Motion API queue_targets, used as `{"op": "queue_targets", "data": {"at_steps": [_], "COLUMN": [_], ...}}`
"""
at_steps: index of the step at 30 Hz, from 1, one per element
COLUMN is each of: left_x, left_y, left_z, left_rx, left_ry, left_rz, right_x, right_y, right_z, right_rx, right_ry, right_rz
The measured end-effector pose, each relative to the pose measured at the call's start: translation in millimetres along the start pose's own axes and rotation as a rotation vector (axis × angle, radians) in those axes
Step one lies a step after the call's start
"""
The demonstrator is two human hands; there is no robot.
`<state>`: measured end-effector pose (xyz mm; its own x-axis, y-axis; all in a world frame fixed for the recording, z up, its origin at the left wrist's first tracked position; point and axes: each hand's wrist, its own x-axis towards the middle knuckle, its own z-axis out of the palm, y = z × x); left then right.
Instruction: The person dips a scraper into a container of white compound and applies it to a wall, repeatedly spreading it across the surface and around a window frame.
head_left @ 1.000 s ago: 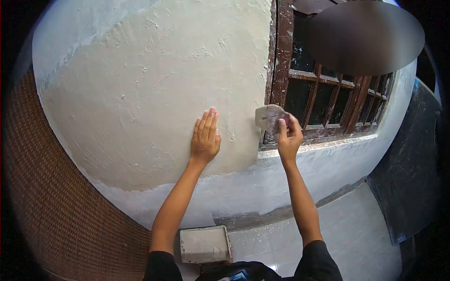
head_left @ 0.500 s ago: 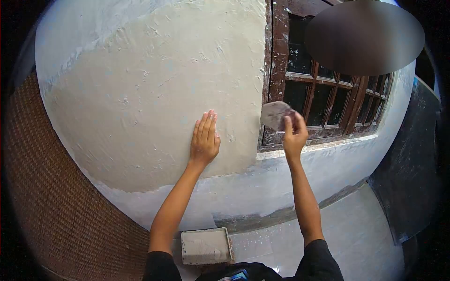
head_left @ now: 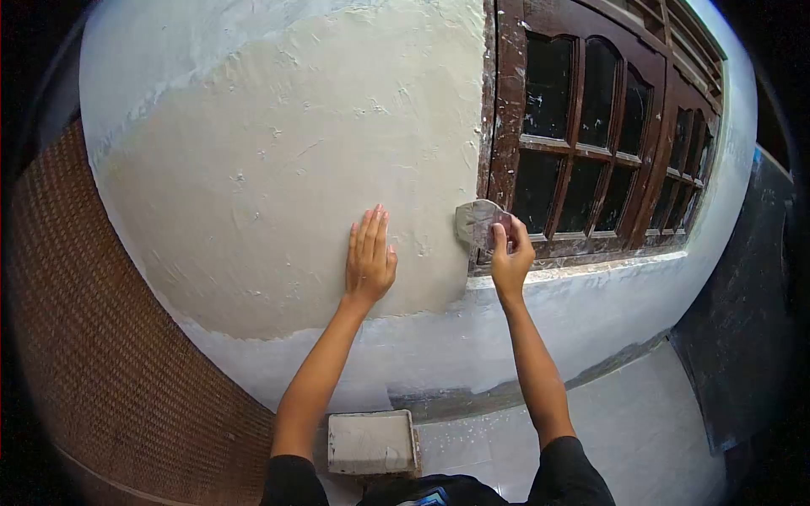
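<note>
My left hand [head_left: 369, 257] lies flat against the cream-plastered wall [head_left: 211, 211], its fingers stretched upward. Between the thumb and fingers of my right hand [head_left: 513, 261] is a putty scraper [head_left: 477, 223], a thin greyish blade with a rounded outline. The blade overlaps the plaster's right border, close beside the brown window frame [head_left: 506, 110]. Small ridges and flecks mark the plaster around both hands.
Below, a rectangular tray [head_left: 371, 443] of cream putty stands near my body. A woven brown panel [head_left: 110, 320] leans along the left, and a dark sheet [head_left: 734, 304] stands at the right. White specks dot the tiled floor [head_left: 460, 447].
My right hand has moved left and slightly down, bringing the scraper from over the window frame to the plaster's edge. My left hand stays flat on the wall. The view has shifted a little.
</note>
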<state>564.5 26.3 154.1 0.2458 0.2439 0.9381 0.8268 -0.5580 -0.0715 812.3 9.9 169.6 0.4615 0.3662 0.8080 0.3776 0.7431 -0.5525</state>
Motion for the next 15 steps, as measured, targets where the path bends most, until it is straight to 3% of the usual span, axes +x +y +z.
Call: {"op": "queue_targets", "data": {"at_steps": [1,4,5,7,8,10,11,14,15], "left_x": [-1.9,-4.0,-5.2,-8.1,-8.5,-15.1,-18.4,-24.1,-26.2], "left_y": [-0.5,3.4,6.6,13.7,15.7,15.3,15.1,22.1,23.6], "left_z": [-0.3,0.2,0.3,-1.0,-2.8,-3.3,-3.6,-7.9,-8.2], "left_rx": [-0.016,-0.030,-0.029,-0.032,-0.031,-0.018,-0.011,-0.010,-0.004], "left_ry": [-0.013,-0.037,-0.046,-0.053,-0.053,-0.047,-0.043,-0.086,-0.086], "left_rz": [-0.018,-0.034,-0.038,-0.049,-0.060,-0.060,-0.062,-0.106,-0.109], "right_x": [-5.5,-30.8,-40.4,-36.5,-32.3,-16.3,-12.7,-26.6,-38.0], "right_y": [4.7,6.2,7.7,18.5,23.3,18.3,15.1,14.7,19.7], "right_z": [1.0,7.1,9.1,10.9,7.8,-1.2,-7.6,-15.6,-13.0], "right_rx": [0.004,-0.172,-0.173,-0.291,-0.286,-0.143,-0.069,0.033,0.027], "right_ry": [-0.003,-0.252,-0.376,-0.333,-0.332,0.031,0.100,0.078,-0.073], "right_rz": [0.002,-0.348,-0.244,-0.378,-0.376,-0.078,0.007,0.140,0.012]}}
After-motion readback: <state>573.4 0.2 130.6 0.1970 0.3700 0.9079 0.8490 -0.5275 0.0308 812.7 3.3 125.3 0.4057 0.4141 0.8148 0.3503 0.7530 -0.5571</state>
